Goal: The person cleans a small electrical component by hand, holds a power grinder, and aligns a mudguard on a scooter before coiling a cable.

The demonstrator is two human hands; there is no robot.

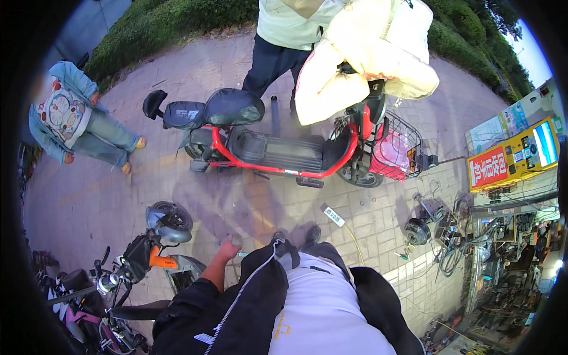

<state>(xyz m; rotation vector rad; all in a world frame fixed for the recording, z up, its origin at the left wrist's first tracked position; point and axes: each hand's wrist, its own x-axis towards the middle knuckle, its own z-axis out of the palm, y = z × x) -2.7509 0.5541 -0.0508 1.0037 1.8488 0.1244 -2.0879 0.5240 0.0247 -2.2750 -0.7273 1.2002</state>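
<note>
My left hand [228, 247] reaches out low over the paving, with its fingers curled. Something greyish shows at the fingertips, and a small pale-blue piece [243, 254] lies just beside the hand; I cannot make out what either is. My right sleeve [381, 305] hangs at my side, and the hand at its end does not show. In front of me stands a red electric scooter [278, 170], side-on, with a black seat [234, 107] and a wire front basket [397, 148] holding a pink bag. A pale padded cover [367, 53] drapes over its handlebars.
Behind the scooter stands a person in dark trousers [269, 62]; another person [77, 112] is at the left. A white power strip [333, 215] with a yellow cord lies on the paving. Parked bikes [112, 284] crowd my left. Wheel parts [418, 231] and a yellow machine [513, 155] are right.
</note>
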